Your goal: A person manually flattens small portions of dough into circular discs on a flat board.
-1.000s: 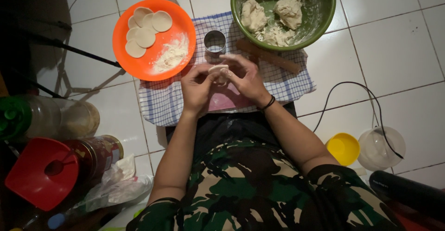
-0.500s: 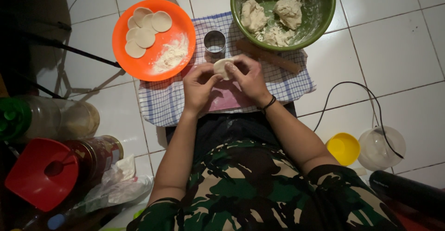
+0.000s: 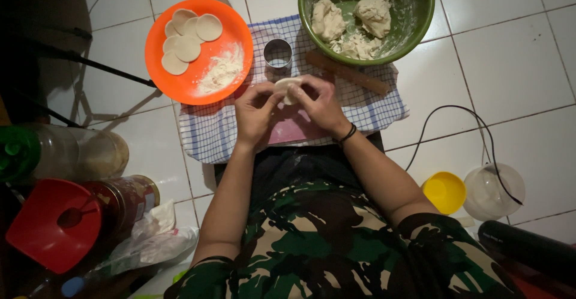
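A dough disc is pinched between the left hand and right hand, over a checked cloth. Cutter ring is parked just beyond, by the orange plate.

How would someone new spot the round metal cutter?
Start at the checked cloth on the tiled floor. Near its far edge, between the orange plate and green bowl, stands the metal cutter. It is the only shiny open ring there.
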